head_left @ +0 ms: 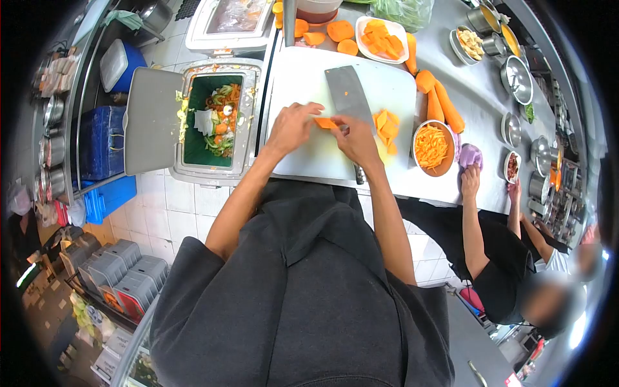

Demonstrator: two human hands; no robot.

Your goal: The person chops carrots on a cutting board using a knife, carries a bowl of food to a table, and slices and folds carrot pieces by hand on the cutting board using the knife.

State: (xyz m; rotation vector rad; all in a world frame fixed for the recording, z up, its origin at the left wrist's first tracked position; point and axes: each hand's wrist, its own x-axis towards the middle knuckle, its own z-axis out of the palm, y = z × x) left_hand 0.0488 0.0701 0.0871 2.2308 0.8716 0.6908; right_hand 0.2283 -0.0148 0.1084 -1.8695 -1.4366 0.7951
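Observation:
My left hand [293, 129] is over the white cutting board [296, 84], its fingers and thumb at the left end of an orange carrot piece [324, 122]. On the other end of that piece, the fingers of my right hand [354, 138] are closed. A cleaver [348, 93] lies flat on the board, its broad blade pointing away from me. My right hand covers part of it, and its dark handle [359, 174] shows near the board's front edge. Cut carrot slices [387, 129] are piled just right of the blade.
A bowl of shredded carrot [432, 148] and whole peeled carrots [448, 106] sit to the right. Beyond the board is a white container of carrot chunks [382, 40]. An open scrap bin [222, 174] stands at left. A co-worker's hand [472, 177] touches a purple bundle [471, 156].

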